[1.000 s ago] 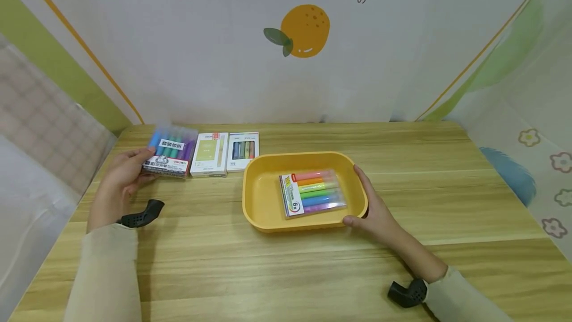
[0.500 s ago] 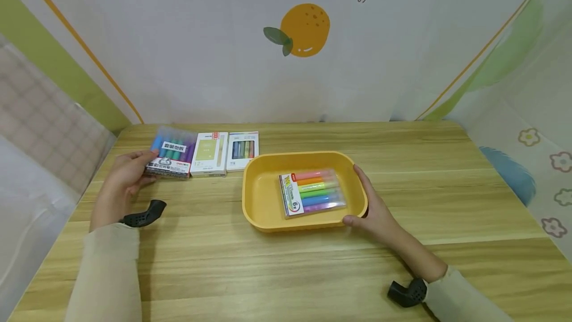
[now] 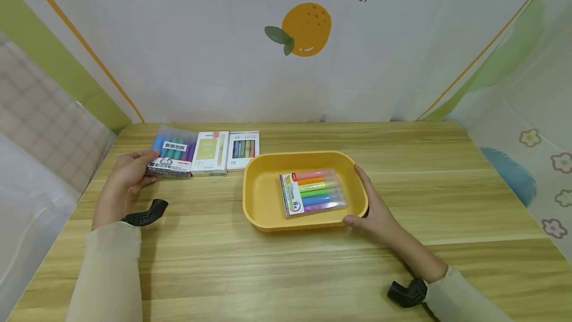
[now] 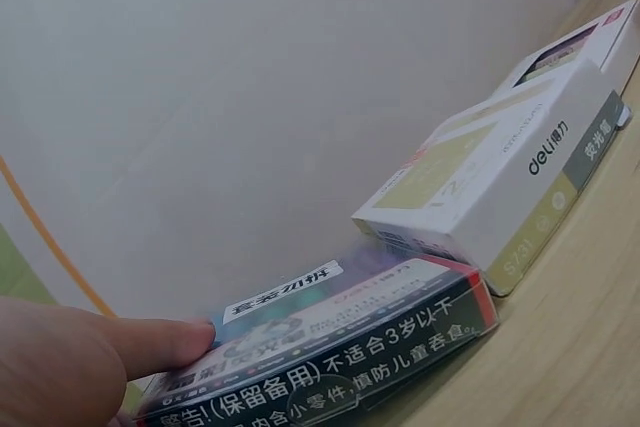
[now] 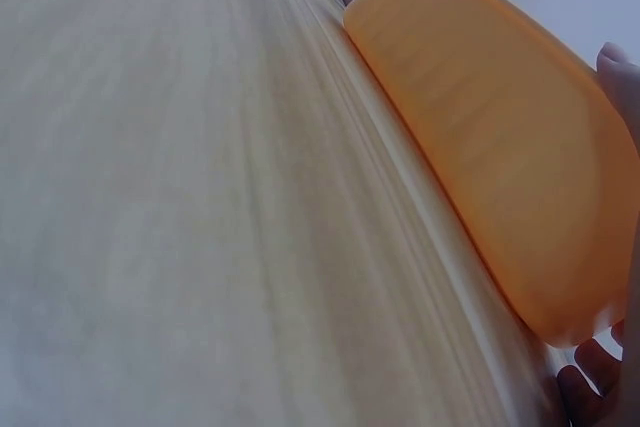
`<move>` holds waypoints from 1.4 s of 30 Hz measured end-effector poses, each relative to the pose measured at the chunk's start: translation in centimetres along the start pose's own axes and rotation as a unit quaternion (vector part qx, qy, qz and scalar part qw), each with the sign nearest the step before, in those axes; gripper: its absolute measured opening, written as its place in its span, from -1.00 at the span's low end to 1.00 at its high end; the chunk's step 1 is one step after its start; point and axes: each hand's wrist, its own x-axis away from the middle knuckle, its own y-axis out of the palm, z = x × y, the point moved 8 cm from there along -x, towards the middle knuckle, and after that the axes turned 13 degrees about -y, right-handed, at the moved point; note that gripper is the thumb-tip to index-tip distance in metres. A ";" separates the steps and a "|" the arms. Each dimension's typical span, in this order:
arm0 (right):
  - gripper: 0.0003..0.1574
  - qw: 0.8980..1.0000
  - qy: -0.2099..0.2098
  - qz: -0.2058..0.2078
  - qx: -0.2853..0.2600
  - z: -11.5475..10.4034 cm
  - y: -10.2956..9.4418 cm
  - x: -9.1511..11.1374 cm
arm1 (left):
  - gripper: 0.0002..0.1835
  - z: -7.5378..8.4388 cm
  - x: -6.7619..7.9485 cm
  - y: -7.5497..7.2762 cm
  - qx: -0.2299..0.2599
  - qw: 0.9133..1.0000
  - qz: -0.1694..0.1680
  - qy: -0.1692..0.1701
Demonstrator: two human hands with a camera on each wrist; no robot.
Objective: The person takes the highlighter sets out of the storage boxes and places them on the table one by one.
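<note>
At the table's far left, my left hand [image 3: 127, 172] grips the left edge of a clear pack of highlighters [image 3: 172, 164]. The thumb [image 4: 165, 345] lies on top of this pack in the left wrist view; the fingers beneath are hidden. Touching or almost touching its right side is a white and olive highlighter box [image 3: 209, 155], followed by a white box with a window [image 3: 243, 150]. My right hand [image 3: 373, 212] holds the right end of a yellow plastic basket [image 3: 263, 225], thumb at the rim. Inside the basket lies a clear pack of rainbow-coloured highlighters [image 3: 315, 193].
The wooden table [image 3: 277, 277] runs back to a cloth backdrop [image 3: 201, 63] printed with an orange. More patterned cloth hangs at both sides. Black wrist-worn devices [image 3: 145, 213] sit by the cuffs.
My left hand and the highlighter pack have shifted slightly to the right, closer against the white and olive box. The right hand and the basket stay where they were.
</note>
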 end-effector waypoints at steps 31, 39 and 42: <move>0.45 1.000 0.000 0.001 -0.016 -0.2 0.0 0.0 | -0.27 0.6 0.7 0.7 -0.182 0.977 0.102 0.049; 0.46 1.000 0.002 0.001 -0.017 -0.2 0.0 0.0 | -0.27 1.0 0.9 0.6 -0.240 0.960 0.131 0.064; 0.46 1.000 0.001 0.000 -0.012 -0.1 0.0 0.0 | -0.28 1.2 1.1 0.6 -0.270 0.950 0.144 0.068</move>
